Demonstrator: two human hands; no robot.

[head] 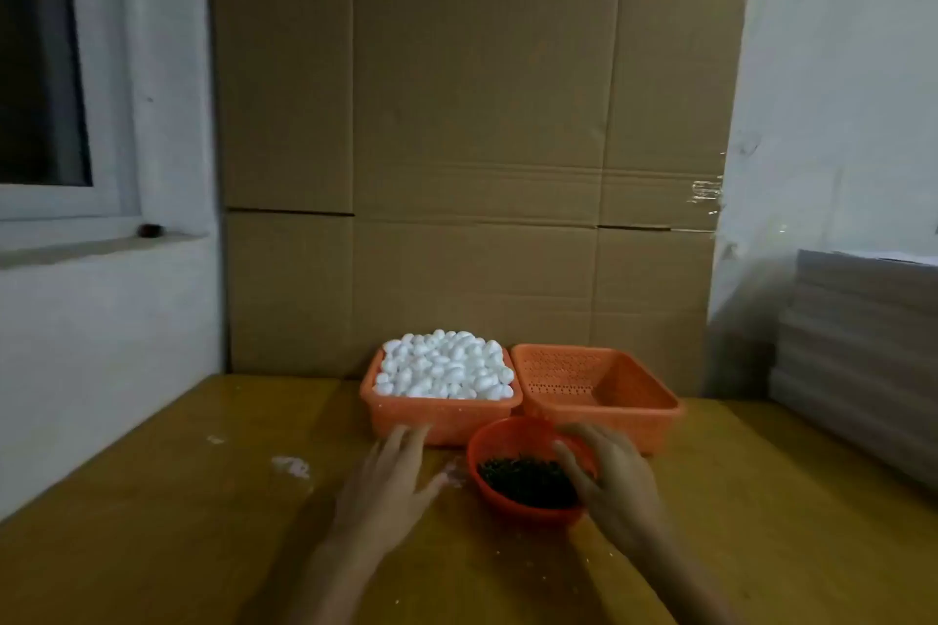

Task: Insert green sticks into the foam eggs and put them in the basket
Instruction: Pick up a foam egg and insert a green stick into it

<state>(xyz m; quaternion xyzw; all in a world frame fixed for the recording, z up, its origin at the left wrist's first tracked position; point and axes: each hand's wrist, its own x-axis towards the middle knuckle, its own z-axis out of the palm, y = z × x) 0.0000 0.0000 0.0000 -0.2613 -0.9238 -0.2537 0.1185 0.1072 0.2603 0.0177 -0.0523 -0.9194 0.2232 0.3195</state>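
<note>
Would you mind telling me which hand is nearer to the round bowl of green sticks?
Right. The right hand reaches over the bowl; the left hand is left of it, by the egg basket.

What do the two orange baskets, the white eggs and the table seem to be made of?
The full basket and the empty basket look like moulded orange plastic, matt; the empty one's wall shows rows of holes. The white eggs seem foam: dull, bright white, grain too blurred. The table looks like wood or wood-look board, yellow-brown, slightly shiny.
</note>
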